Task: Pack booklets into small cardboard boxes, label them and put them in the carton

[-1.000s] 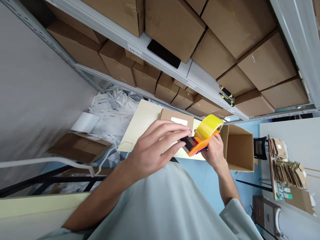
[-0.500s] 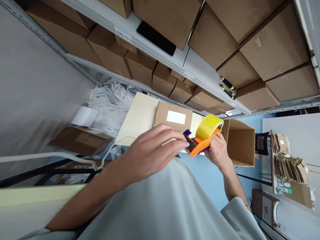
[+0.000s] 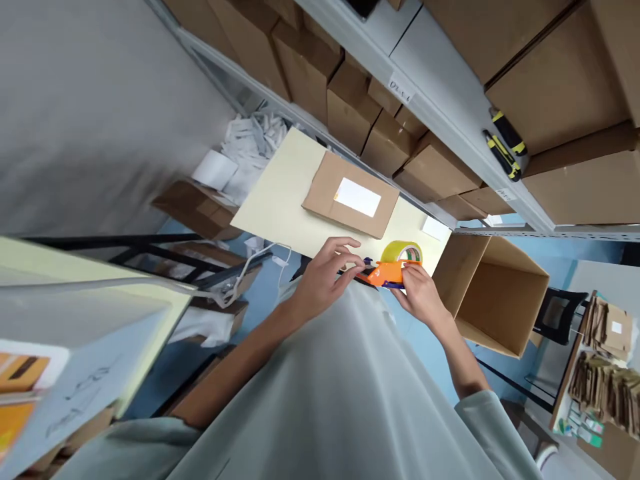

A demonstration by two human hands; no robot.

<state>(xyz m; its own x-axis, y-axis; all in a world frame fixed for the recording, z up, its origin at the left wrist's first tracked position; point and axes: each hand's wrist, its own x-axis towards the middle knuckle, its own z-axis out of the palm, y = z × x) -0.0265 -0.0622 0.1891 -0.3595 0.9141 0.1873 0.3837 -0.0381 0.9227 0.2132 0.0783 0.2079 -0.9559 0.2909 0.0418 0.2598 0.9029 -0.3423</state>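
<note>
An orange and dark-blue tape dispenser [image 3: 387, 274] carrying a roll of yellow tape [image 3: 400, 251] is held in front of my body. My right hand [image 3: 421, 291] grips it at its right end. My left hand [image 3: 331, 272] is at its left, cutting end, thumb and forefinger pinched together and the other fingers curled. What lies between those fingertips is too small to make out. Just beyond my hands, a closed flat cardboard box [image 3: 345, 195] with a white label [image 3: 358, 197] rests on a pale yellow table [image 3: 280, 177].
A large open carton [image 3: 505, 300] stands right of the table. Behind it runs a grey shelf [image 3: 440, 90] with boxes and two yellow-black utility knives [image 3: 503, 157]. White cables [image 3: 240, 283] hang at left, near a white paper roll [image 3: 215, 170] and a heap of white packing material [image 3: 255, 143].
My view has shifted, showing more of the table and the flat box. The dispenser has turned and sits lower, closer to my body. My left hand stays at its cutting end.
</note>
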